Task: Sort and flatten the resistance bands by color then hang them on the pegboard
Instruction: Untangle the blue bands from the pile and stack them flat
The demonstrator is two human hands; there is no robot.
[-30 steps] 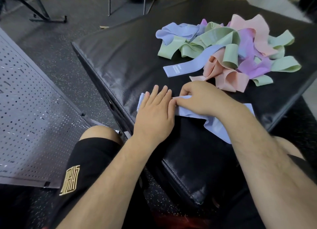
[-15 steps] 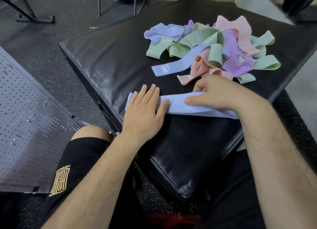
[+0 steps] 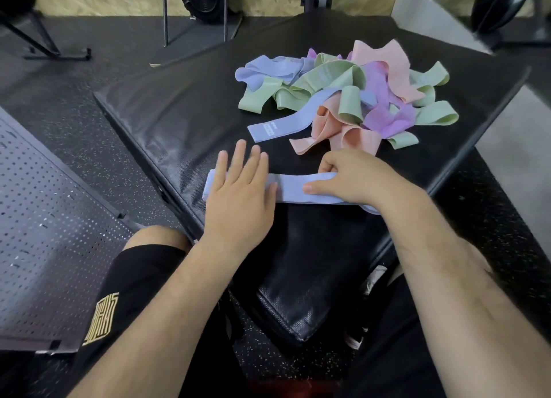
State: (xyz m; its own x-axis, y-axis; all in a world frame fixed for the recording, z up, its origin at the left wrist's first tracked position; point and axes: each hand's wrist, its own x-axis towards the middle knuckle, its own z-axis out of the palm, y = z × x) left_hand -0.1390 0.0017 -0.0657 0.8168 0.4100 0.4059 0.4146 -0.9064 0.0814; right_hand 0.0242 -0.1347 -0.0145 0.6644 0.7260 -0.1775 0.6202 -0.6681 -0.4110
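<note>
Left hand [image 3: 238,200] parted from right hand [image 3: 357,179] along band [image 3: 293,190].

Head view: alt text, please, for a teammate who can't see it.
The left hand presses a blue band flat on a black mat while the right hand pinches it further along. A tangled pile of bands lies beyond; a pegboard lies left.

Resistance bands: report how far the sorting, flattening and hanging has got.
Done: nothing sorted aside or hung; the grey perforated pegboard bears no bands in view. In hand: one light blue flat resistance band on the black padded block, left hand pressing it flat, right hand pinching its other end. Left: the tangled heap of blue, green, pink and purple bands, plus all hanging.
</note>
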